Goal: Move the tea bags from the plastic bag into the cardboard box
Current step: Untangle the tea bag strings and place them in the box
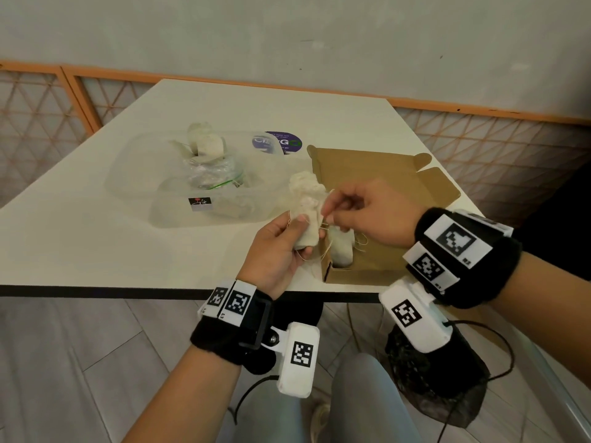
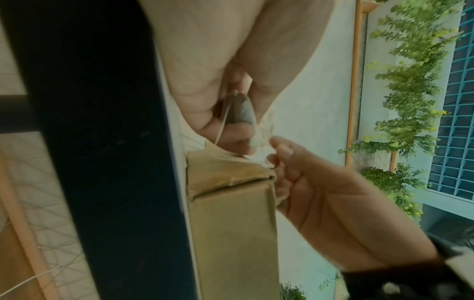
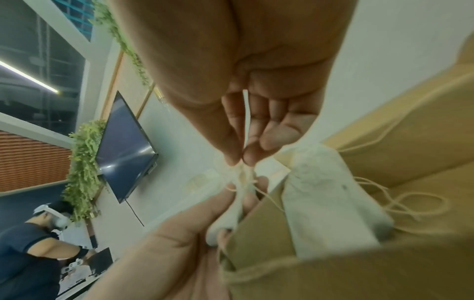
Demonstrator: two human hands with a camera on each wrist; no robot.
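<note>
Over the near left corner of the open brown cardboard box (image 1: 383,183), my left hand (image 1: 302,233) grips a clump of white tea bags (image 1: 305,203). My right hand (image 1: 331,214) pinches the upper part of that clump and its strings between thumb and forefinger (image 3: 232,146). One tea bag (image 1: 342,252) lies inside the box with loose strings; it also shows in the right wrist view (image 3: 328,194). The crumpled plastic bag (image 1: 217,179) with a green zip sits in a clear tub (image 1: 137,174) at mid-left, with more tea bags (image 1: 206,143) behind it.
A smaller clear tub (image 1: 179,219) with a dark label stands in front of the big one. A round purple sticker (image 1: 283,142) lies behind the box. The white table's near edge (image 1: 128,290) runs just below my wrists. An orange-framed lattice fence surrounds the table.
</note>
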